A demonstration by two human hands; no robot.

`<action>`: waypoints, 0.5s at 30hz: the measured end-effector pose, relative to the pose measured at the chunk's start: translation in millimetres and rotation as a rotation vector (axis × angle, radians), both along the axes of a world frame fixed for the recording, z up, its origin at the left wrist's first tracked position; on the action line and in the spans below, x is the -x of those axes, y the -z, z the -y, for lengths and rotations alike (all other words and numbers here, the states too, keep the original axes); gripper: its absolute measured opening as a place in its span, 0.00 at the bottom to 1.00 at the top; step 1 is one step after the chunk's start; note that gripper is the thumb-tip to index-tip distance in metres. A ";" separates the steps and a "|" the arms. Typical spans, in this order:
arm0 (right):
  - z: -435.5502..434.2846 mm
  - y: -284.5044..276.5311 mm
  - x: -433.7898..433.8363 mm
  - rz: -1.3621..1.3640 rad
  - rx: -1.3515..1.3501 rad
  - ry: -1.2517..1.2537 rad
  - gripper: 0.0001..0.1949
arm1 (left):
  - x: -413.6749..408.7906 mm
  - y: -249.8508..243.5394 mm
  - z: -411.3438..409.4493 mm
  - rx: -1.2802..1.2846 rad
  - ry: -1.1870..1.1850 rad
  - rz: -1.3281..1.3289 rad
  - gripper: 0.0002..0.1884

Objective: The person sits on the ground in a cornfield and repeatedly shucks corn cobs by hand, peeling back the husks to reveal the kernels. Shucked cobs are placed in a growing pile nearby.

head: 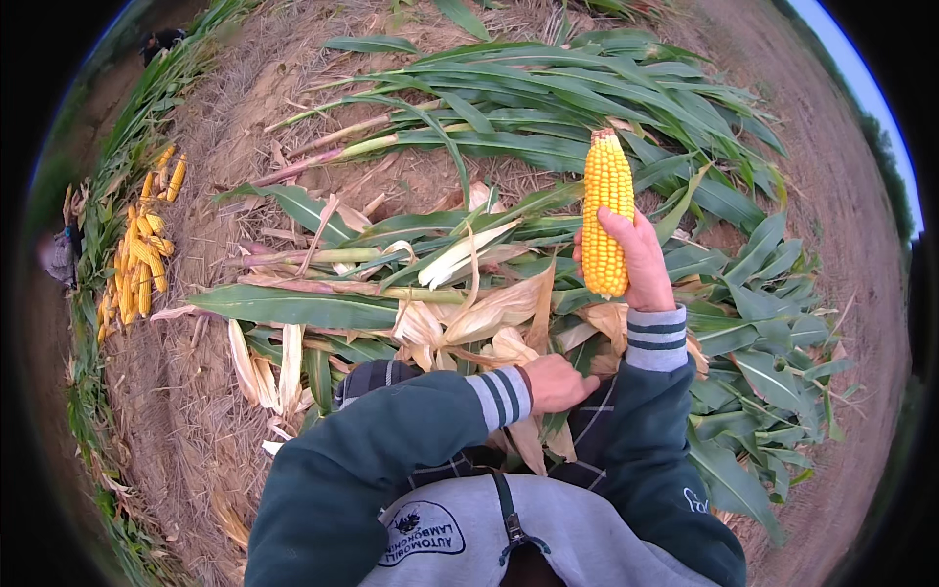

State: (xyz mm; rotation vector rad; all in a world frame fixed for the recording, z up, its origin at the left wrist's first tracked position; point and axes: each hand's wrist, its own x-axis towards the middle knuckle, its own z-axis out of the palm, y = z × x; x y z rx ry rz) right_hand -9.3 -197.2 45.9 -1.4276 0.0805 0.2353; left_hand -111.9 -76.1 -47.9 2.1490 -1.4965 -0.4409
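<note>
My right hand grips a husked ear of yellow corn, held nearly upright with the broken stalk end up. The thumb lies across its kernels, and the fingers wrap behind it. Over my lap, my left hand is low among dry corn husks; its fingers are curled under and mostly hidden, so I cannot see whether they hold anything. Cut corn stalks with green leaves lie crosswise before me. A pale opened husk rests on them.
A pile of husked corn ears lies on the bare soil to the left. More cut stalks lie farther ahead. Past the corn pile runs a row of green stalks, with a person beyond it at the far left.
</note>
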 end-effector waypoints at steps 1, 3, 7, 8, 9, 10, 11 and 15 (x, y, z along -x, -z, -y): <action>-2.2 2.5 -1.0 -0.114 -0.089 -0.007 0.20 | 16.9 10.4 5.6 0.087 0.012 0.026 0.14; 7.6 15.9 -4.4 -0.175 0.036 -0.066 0.20 | 38.1 8.4 12.8 0.187 -0.056 0.092 0.11; 13.9 56.4 4.7 -0.279 0.257 -0.263 0.20 | 54.4 39.4 27.3 0.193 -0.164 0.259 0.07; 7.8 60.6 10.5 -0.333 0.298 -0.324 0.20 | 60.1 52.8 33.8 0.149 -0.188 0.239 0.06; 0.9 56.4 13.8 -0.388 0.348 -0.362 0.21 | 62.9 56.7 37.4 0.119 -0.195 0.217 0.05; -9.9 53.0 10.2 -0.410 0.402 -0.456 0.21 | 62.9 59.7 36.1 0.144 -0.198 0.223 0.05; -22.1 48.9 8.7 -0.437 0.456 -0.546 0.22 | 63.2 56.3 33.6 0.170 -0.198 0.226 0.04; -133.5 13.2 -49.4 -0.267 0.483 -0.808 0.21 | 50.9 30.0 19.2 0.195 -0.263 0.233 0.04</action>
